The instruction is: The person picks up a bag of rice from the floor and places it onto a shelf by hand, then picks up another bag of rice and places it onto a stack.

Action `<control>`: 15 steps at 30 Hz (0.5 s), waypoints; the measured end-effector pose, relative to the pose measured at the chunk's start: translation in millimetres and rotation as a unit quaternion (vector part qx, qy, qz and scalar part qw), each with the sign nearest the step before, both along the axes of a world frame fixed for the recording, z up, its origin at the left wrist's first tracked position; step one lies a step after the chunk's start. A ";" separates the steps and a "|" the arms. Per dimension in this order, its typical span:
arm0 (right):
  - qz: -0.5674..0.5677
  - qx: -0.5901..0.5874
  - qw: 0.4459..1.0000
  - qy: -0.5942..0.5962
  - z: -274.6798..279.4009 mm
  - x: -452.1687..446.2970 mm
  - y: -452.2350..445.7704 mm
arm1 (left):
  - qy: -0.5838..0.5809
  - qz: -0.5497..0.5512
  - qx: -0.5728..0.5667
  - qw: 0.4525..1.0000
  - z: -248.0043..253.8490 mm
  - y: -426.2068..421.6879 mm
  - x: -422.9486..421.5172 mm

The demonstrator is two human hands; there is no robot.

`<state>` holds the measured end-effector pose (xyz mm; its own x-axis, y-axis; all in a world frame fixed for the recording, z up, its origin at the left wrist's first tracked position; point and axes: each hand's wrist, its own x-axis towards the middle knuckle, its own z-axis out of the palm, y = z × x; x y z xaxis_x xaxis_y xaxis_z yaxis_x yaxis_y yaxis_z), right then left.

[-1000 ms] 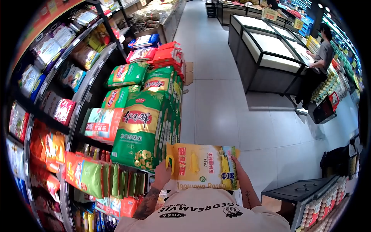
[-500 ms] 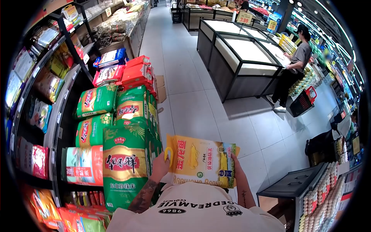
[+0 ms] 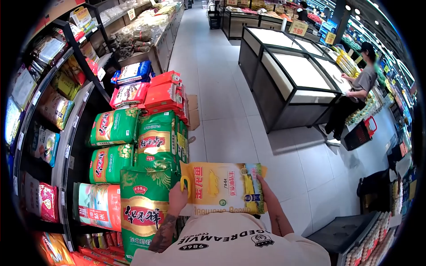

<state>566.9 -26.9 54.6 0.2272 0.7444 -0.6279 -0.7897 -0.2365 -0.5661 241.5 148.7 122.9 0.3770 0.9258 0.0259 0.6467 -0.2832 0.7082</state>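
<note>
a loose off-white t-shirt (image 3: 213,221) is filling the bottom of the view! bold black letters (image 3: 217,232) are arcing across the chest, smaller ones are tucking in alongside, a black oval (image 3: 194,246) is framing pale digits at the left, and a dark crest (image 3: 262,240) is sitting at the right. a dense dark tattoo (image 3: 163,232) is covering the left forearm, finer dark lines (image 3: 278,219) are marking the right, and the left hand (image 3: 178,198) and right hand (image 3: 267,191) are showing bare.
</note>
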 end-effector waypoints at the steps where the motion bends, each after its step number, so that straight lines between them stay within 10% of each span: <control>1: 0.015 0.000 1.000 -0.010 2.7 12.7 20.9 | 0.009 0.010 0.013 1.000 2.9 9.6 8.3; 15: 0.113 -0.037 0.992 0.033 3.4 160.3 181.0 | 0.042 0.079 0.035 0.995 17.4 112.5 133.5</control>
